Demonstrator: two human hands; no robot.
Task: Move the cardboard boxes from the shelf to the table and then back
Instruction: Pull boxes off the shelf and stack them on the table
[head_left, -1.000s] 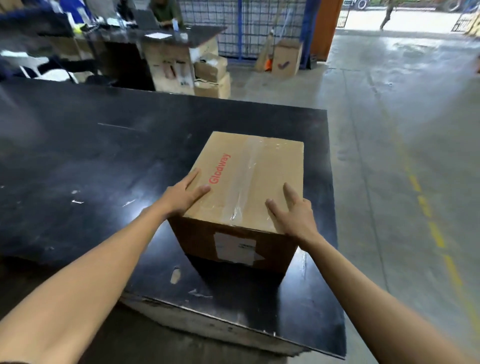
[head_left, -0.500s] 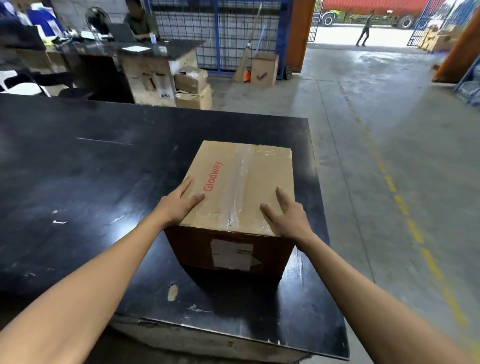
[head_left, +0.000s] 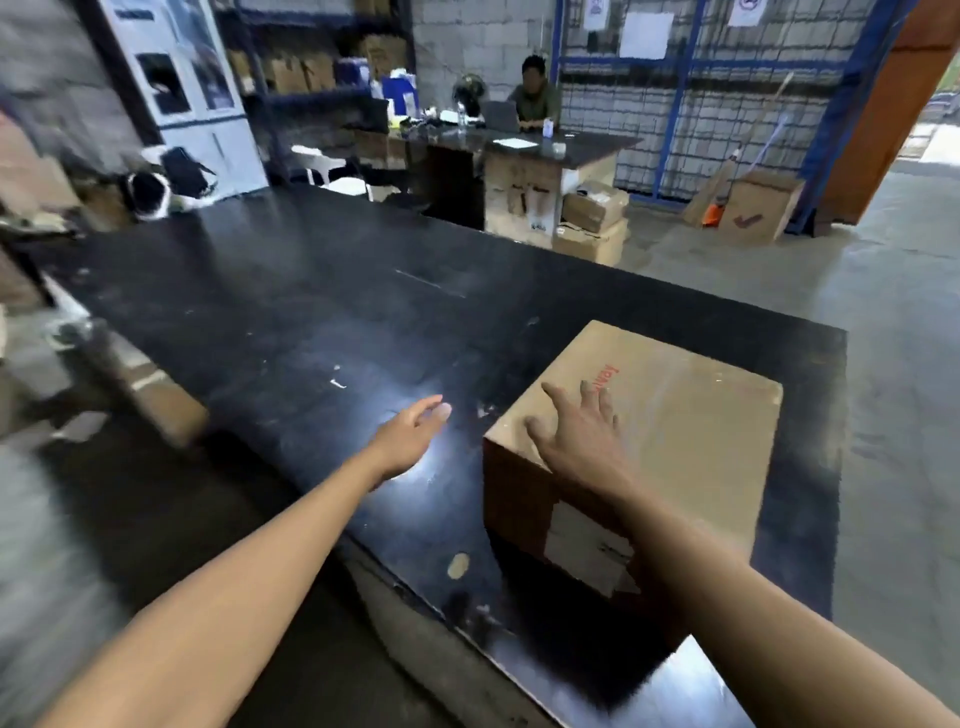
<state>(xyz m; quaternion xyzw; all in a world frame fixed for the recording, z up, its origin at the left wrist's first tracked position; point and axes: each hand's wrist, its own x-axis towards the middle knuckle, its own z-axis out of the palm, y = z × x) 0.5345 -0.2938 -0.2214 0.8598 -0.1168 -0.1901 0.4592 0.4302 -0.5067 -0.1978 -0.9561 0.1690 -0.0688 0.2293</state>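
Warehouse interior, grey concrete floor (head_left: 883, 312), blue wire-mesh partition (head_left: 701, 93) along the far wall. Long black glossy table (head_left: 311, 312) filling the middle, scuffed and flecked with pale marks.

Brown taped cardboard box with red lettering (head_left: 691, 447) at the table's near right corner, resting flat on the tabletop, white label (head_left: 587, 551) on its near side, clear tape down the lid. Right hand (head_left: 582, 441) over the box's near left top corner, fingers spread and straight, palm down on or just above the lid, gripping nothing; contact impossible to confirm through the blur. Left hand (head_left: 410, 436) just left of the box, apart from it, hovering above a bright glare patch on the tabletop, fingers extended together, empty.

Further out: black-and-white helmet-like object (head_left: 150, 195) with a dark bag at the table's far left corner. Beyond the far edge, dark-topped desk (head_left: 545, 148) with papers and a laptop, seated person in an olive shirt (head_left: 535, 98) behind it. Two stacked brown cartons (head_left: 592, 223) on the floor beside the desk. Tall open carton with a red tick mark (head_left: 753, 208) against the mesh at far right, beside an orange door panel (head_left: 893, 104). Dark metal shelving loaded with cartons (head_left: 311, 62) at far left, heavily blurred.
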